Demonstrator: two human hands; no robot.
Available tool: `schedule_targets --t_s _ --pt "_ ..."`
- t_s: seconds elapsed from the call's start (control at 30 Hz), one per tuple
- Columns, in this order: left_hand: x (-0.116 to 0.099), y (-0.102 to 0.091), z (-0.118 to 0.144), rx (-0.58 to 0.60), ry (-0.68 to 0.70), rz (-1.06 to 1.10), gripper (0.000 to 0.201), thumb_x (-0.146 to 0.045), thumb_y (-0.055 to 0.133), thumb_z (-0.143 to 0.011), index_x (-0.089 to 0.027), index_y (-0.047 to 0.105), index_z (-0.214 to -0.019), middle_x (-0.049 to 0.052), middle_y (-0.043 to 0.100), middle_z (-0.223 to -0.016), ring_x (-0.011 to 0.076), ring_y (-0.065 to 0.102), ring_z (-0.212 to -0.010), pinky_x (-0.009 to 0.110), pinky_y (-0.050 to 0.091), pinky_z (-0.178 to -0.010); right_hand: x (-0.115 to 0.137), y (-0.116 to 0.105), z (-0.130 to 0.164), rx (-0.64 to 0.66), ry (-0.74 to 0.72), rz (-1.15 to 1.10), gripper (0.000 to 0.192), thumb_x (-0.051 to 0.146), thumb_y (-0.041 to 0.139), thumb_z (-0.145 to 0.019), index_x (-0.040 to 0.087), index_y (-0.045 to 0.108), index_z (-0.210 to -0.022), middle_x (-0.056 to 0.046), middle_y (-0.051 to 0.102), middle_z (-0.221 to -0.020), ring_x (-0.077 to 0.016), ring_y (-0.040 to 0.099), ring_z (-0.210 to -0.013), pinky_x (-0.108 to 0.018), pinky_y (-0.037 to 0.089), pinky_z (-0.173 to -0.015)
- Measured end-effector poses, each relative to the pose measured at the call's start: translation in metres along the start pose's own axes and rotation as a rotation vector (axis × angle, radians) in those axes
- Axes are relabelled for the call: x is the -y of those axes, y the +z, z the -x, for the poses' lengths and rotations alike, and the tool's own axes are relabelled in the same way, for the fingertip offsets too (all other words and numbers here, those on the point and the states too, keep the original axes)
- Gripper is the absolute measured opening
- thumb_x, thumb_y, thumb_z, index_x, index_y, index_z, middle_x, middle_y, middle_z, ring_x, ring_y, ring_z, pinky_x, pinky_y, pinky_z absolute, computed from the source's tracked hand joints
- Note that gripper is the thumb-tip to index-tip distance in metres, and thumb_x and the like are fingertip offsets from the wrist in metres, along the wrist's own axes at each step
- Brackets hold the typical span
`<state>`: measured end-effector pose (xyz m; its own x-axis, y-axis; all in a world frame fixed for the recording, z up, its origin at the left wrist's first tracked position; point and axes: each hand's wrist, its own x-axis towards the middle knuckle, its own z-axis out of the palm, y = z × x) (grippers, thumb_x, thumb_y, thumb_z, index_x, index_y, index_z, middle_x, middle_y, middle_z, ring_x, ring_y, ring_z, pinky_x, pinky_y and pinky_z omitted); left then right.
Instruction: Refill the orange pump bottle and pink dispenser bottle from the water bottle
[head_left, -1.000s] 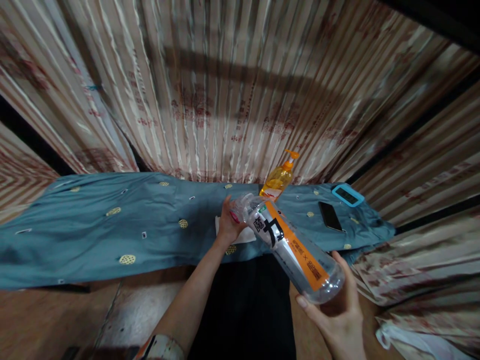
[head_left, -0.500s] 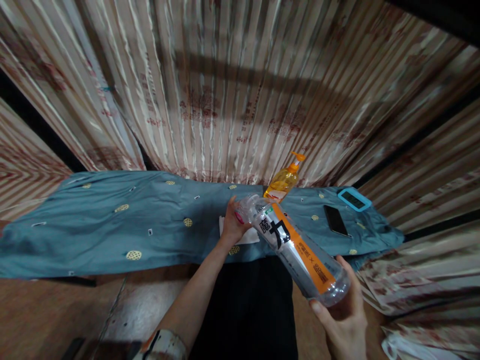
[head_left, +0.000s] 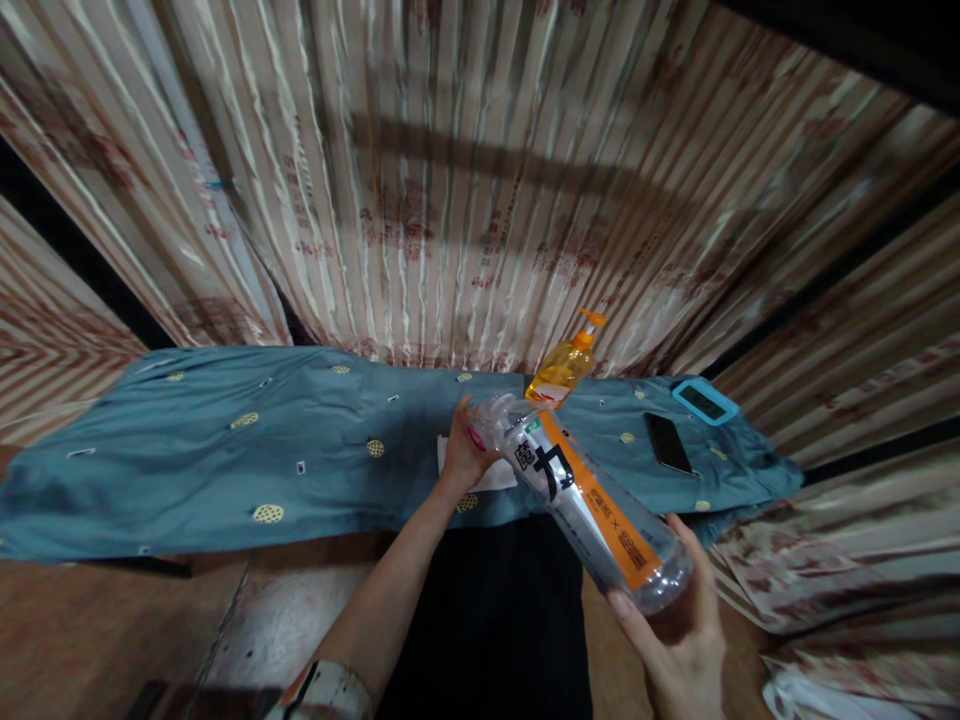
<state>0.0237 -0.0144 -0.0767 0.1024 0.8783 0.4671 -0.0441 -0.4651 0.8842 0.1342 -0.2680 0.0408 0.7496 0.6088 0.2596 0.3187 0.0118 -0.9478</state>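
My right hand [head_left: 679, 640] grips the base of a clear plastic bottle [head_left: 589, 500] with an orange and white label, held tilted with its neck pointing away and left. At the bottle's mouth, my left hand [head_left: 463, 452] is closed around the neck or cap; the cap itself is hidden by the fingers. Both hands hover over the near edge of a table covered by a teal cloth [head_left: 225, 450]. A white folded paper [head_left: 487, 470] lies on the cloth just under my left hand.
An orange pump bottle [head_left: 564, 365] stands at the back of the cloth. A black phone [head_left: 667, 442] and a blue-framed device [head_left: 699, 400] lie to the right. Striped curtains [head_left: 450, 180] hang behind and on both sides. White plastic lies low right [head_left: 795, 690].
The bottle and both hands have barely shifted; the view has moved slightly. My left hand stays at the bottle's neck.
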Motion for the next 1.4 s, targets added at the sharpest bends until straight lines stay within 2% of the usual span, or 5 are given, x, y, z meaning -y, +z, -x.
schedule_targets --t_s 0.3,0.53,1.0,1.23,1.4 --pt "0.003 -0.001 0.002 -0.003 -0.007 -0.009 0.107 -0.032 0.091 -0.059 -0.022 0.031 -0.148 0.014 0.064 -0.129 0.031 0.067 -0.115 0.056 0.051 -0.106 0.002 0.0 -0.002 0.025 0.088 -0.008 0.107 0.052 0.086 -0.059 0.017 0.041 -0.149 -0.02 0.046 -0.15 -0.0462 0.043 -0.138 -0.068 0.026 -0.116" --pt "-0.003 -0.003 0.001 0.015 -0.096 -0.02 0.111 -0.027 0.093 -0.056 -0.022 0.031 -0.148 0.013 0.066 -0.127 0.0309 0.067 -0.114 0.056 0.049 -0.107 0.022 0.007 0.0 0.003 0.166 0.026 0.109 0.06 0.082 -0.059 0.012 0.04 -0.149 -0.018 0.049 -0.147 -0.0397 0.046 -0.135 -0.05 0.036 -0.112" --pt "-0.017 -0.008 0.002 0.035 -0.157 -0.066 0.109 -0.031 0.094 -0.058 -0.022 0.031 -0.147 0.013 0.066 -0.127 0.0292 0.067 -0.116 0.05 0.05 -0.107 0.017 0.005 -0.001 0.009 0.177 0.011 0.107 0.056 0.082 -0.061 0.012 0.039 -0.149 -0.019 0.04 -0.157 -0.0405 0.035 -0.146 -0.052 0.025 -0.12" --pt "-0.017 -0.009 0.003 0.04 -0.183 -0.069 0.108 -0.032 0.093 -0.059 -0.02 0.031 -0.147 0.016 0.063 -0.131 0.0316 0.065 -0.119 0.053 0.048 -0.109 0.014 0.001 -0.001 0.022 0.22 0.024 0.109 0.058 0.082 -0.06 0.017 0.038 -0.15 -0.017 0.048 -0.15 -0.0401 0.047 -0.136 -0.048 0.039 -0.11" --pt "-0.013 -0.008 0.004 0.027 -0.169 -0.055 0.107 -0.031 0.093 -0.059 -0.022 0.031 -0.147 0.015 0.062 -0.132 0.0309 0.063 -0.121 0.055 0.044 -0.113 0.007 -0.004 -0.001 0.022 0.13 0.12 0.099 0.062 0.08 -0.064 0.016 0.044 -0.145 -0.016 0.053 -0.144 -0.0378 0.05 -0.133 -0.045 0.043 -0.107"
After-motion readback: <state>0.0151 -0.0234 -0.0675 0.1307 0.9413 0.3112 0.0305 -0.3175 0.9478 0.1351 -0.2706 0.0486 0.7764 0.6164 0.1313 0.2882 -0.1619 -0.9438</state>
